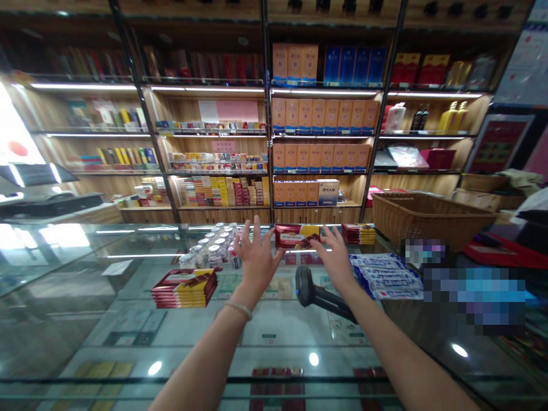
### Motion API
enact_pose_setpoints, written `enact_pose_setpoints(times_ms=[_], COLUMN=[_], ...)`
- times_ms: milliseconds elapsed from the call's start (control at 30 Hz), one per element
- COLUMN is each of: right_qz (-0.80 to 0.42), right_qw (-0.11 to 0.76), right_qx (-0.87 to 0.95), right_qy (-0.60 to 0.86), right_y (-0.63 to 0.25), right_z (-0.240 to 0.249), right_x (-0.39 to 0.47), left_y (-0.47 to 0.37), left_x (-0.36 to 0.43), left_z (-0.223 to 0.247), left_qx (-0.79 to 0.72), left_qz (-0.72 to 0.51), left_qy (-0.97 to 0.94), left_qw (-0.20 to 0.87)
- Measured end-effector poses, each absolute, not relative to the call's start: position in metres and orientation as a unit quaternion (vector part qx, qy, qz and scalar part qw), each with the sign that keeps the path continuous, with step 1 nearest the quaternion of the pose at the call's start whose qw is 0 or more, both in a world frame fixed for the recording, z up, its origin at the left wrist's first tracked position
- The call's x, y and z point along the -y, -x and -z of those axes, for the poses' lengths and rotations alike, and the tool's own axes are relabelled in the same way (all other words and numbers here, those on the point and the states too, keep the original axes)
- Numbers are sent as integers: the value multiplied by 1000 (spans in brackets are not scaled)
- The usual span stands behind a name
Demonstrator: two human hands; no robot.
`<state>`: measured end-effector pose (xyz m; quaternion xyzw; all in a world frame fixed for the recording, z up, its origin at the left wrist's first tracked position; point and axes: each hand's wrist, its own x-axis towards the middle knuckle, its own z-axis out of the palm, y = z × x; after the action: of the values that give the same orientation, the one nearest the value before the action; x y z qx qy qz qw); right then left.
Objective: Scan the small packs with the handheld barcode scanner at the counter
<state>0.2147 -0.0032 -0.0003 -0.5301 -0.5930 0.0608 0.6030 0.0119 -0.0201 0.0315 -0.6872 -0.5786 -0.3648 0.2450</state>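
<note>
A red and yellow chocolate packet (297,236) is between my two hands, above the far part of the glass counter. My left hand (257,260) is at its left end, fingers spread, with the thumb side nearest the packet. My right hand (336,257) is at the right end, its thumb and fingers closed on the packet's edge. A stack of similar packets (184,287) lies on the counter to the left, and a smaller stack (358,233) lies beyond my right hand. The black handheld scanner (305,286) lies below the packet, partly under my right forearm.
Blue and white packets (385,276) lie right of my right hand, with a wicker basket (428,220) behind them. Small jars (214,245) stand behind my left hand. The glass counter (274,325) spans the foreground. Shelves (214,134) of boxes line the back wall.
</note>
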Motion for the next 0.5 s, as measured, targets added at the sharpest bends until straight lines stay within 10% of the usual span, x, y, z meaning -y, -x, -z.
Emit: enact_pose_setpoints(times_ms=[500], right_qz=[-25], right_qw=[585], right_qx=[624], right_qy=[517], right_y=[-198], right_z=[-8], right_x=[22], left_y=[-21], left_x=[29], left_z=[-31], left_qx=[532], left_qz=[341], left_qy=[734], left_qw=[250])
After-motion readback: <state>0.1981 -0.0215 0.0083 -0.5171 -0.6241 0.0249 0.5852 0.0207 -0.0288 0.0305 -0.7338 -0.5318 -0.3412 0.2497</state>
